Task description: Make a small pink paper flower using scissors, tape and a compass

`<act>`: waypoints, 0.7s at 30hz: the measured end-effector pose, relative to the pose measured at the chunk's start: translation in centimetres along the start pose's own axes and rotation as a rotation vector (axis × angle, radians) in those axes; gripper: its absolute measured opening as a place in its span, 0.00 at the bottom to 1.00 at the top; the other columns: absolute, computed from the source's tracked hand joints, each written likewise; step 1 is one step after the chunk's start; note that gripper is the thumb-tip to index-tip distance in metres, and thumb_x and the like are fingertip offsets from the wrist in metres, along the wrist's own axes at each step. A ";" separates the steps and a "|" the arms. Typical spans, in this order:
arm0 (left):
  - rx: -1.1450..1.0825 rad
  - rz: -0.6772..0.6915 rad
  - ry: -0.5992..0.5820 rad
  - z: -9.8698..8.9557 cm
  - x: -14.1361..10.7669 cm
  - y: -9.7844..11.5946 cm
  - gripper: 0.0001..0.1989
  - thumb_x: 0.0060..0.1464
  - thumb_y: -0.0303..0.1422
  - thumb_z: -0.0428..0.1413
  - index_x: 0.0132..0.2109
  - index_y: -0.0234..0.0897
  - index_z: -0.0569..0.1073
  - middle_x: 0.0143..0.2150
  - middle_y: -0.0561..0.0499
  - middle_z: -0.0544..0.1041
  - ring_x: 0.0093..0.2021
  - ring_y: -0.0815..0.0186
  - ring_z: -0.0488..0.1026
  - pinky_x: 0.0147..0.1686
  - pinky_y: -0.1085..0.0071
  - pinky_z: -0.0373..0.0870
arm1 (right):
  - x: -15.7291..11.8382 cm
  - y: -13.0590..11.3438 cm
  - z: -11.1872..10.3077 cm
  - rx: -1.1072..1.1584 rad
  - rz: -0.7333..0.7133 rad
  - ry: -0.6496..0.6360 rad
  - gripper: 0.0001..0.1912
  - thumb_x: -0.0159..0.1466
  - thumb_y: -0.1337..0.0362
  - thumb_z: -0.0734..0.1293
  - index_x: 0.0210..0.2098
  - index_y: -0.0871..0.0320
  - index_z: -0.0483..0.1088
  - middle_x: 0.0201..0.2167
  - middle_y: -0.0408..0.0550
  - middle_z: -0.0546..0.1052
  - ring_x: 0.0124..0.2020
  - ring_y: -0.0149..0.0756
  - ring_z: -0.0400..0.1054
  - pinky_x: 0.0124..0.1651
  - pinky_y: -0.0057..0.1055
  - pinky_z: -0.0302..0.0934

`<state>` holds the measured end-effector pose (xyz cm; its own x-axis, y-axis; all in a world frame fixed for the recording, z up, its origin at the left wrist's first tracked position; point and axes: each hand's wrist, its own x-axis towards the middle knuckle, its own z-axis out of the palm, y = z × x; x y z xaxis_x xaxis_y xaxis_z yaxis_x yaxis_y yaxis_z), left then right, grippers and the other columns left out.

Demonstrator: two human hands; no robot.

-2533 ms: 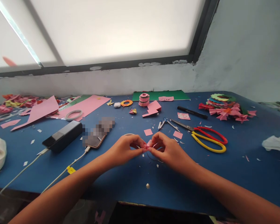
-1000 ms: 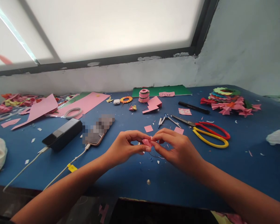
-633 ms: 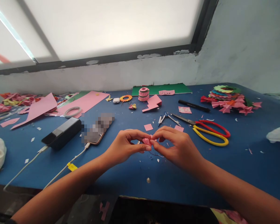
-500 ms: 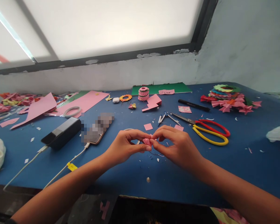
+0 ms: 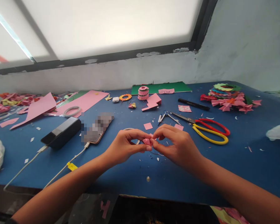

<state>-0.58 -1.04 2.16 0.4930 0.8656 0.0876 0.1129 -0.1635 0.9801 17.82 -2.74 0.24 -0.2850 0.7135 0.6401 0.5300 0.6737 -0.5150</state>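
Above the desk (image 5: pixel 177 183), inboard of its front edge, left hand (image 5: pixel 126 143) and right hand (image 5: pixel 174 140) pinch the pink paper (image 5: pixel 147 141); uneven grip pressure could tear it.

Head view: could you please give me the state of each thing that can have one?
Left hand: pinching the pink paper piece.
Right hand: pinching it too.
Pink paper piece: folded, held.
Scissors: unheld, blades apparently shut.
Compass: unheld, legs spread.
White case: lid apparently shut.
Phone: plugged in.
Black device: plugged in.
Black pen: lying unheld.
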 end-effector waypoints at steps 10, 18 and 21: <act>-0.090 -0.077 -0.011 0.1 -0.1 0.6 0.09 0.43 0.26 0.64 0.36 0.35 0.79 0.32 0.53 0.76 0.31 0.72 0.71 0.29 0.80 0.72 | 0.1 0.1 0.1 -0.016 -0.089 0.075 0.02 0.58 0.69 0.68 0.31 0.62 0.70 0.28 0.46 0.73 0.28 0.29 0.67 0.32 0.27 0.61; -0.150 -0.128 0.039 0.2 -0.1 0.6 0.11 0.41 0.26 0.65 0.36 0.35 0.78 0.32 0.53 0.76 0.30 0.73 0.71 0.27 0.80 0.72 | 0.0 -0.1 -0.1 0.009 -0.105 0.102 0.02 0.59 0.70 0.67 0.33 0.63 0.70 0.30 0.48 0.73 0.27 0.27 0.66 0.32 0.25 0.62; -0.159 -0.132 0.038 0.2 0.0 0.5 0.10 0.42 0.27 0.65 0.36 0.35 0.78 0.32 0.53 0.77 0.31 0.72 0.72 0.27 0.80 0.73 | 0.0 0.0 -0.1 0.008 -0.120 0.125 0.03 0.59 0.71 0.67 0.34 0.63 0.70 0.30 0.48 0.73 0.26 0.27 0.67 0.32 0.25 0.62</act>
<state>-0.40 -1.20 2.64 0.4500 0.8921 -0.0399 0.0356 0.0268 0.9990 17.85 -2.78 0.30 -0.2439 0.5990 0.7627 0.4919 0.7542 -0.4350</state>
